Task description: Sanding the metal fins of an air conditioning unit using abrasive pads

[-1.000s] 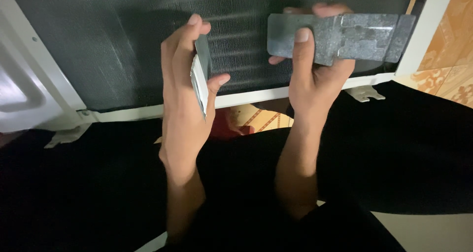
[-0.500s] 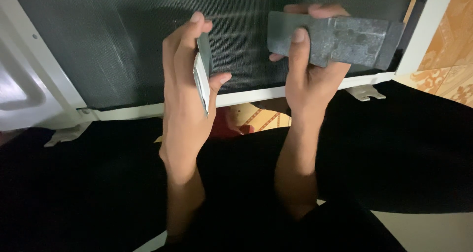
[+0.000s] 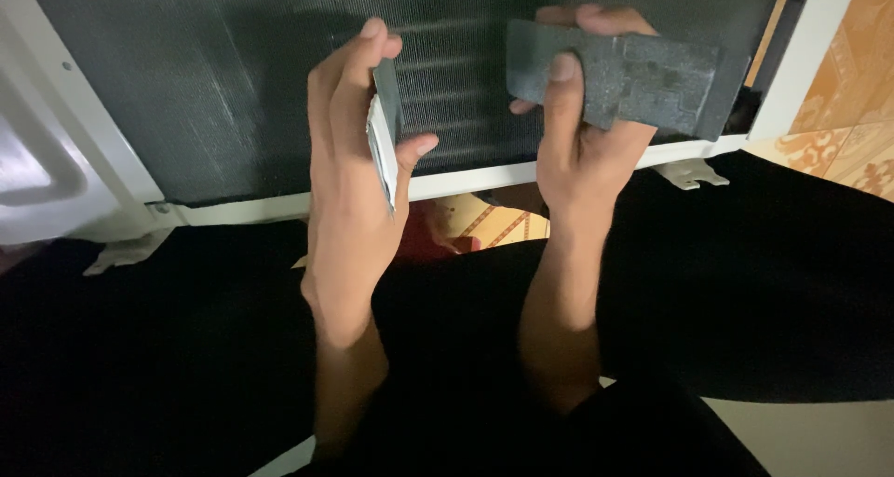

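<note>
Dark grey foam pad (image 3: pixel 643 81), flat and rectangular, held level; thin white-edged strip (image 3: pixel 380 151) held edge-on, upright.

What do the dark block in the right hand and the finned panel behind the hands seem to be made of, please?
Dark block: probably foam or rubber, judging by its matte, speckled grey surface and soft rounded edges. Finned panel: likely thin metal fins, given the fine close parallel lines with a dull sheen, set in a white painted frame.

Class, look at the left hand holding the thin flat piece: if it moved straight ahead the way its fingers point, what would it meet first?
Probably the dark finned metal coil panel in its white frame: the left hand, gripping a thin grey-and-white flat piece, points up at it. Depth is unclear, so the gap cannot be judged.
</note>
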